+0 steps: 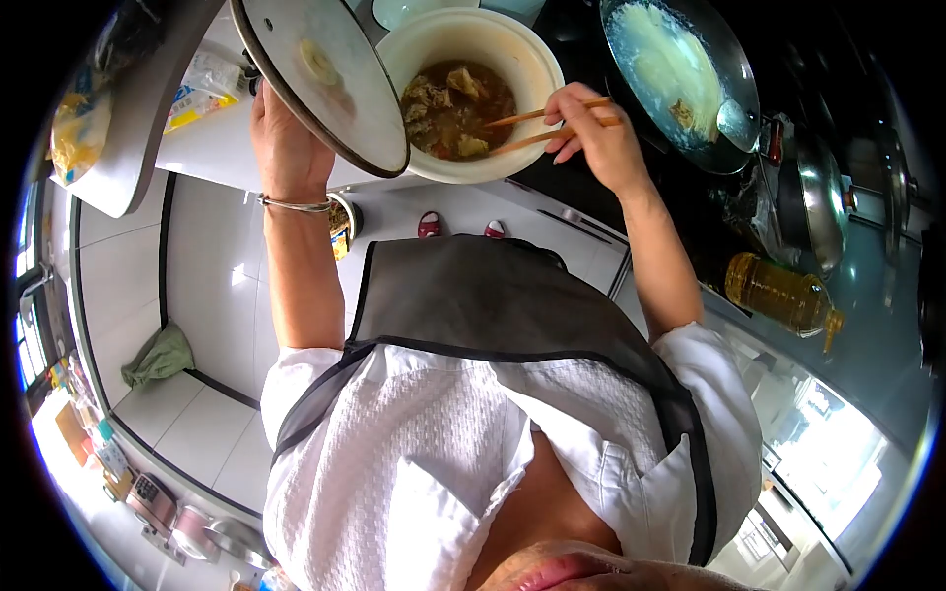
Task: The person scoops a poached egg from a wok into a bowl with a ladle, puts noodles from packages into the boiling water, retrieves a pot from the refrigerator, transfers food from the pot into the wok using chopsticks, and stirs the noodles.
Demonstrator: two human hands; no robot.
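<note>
My left hand holds up a round glass lid with a dark rim, tilted at the left side of a white pot. In the pot are pieces of food in brown broth. On the pot's right, my right hand grips a pair of wooden chopsticks, their tips spread apart and reaching into the broth.
At the upper right a wok holds pale liquid on the dark stove. An oil bottle, a steel pot and plastic wrap stand nearby. A bin is on the floor; a green cloth lies at the left.
</note>
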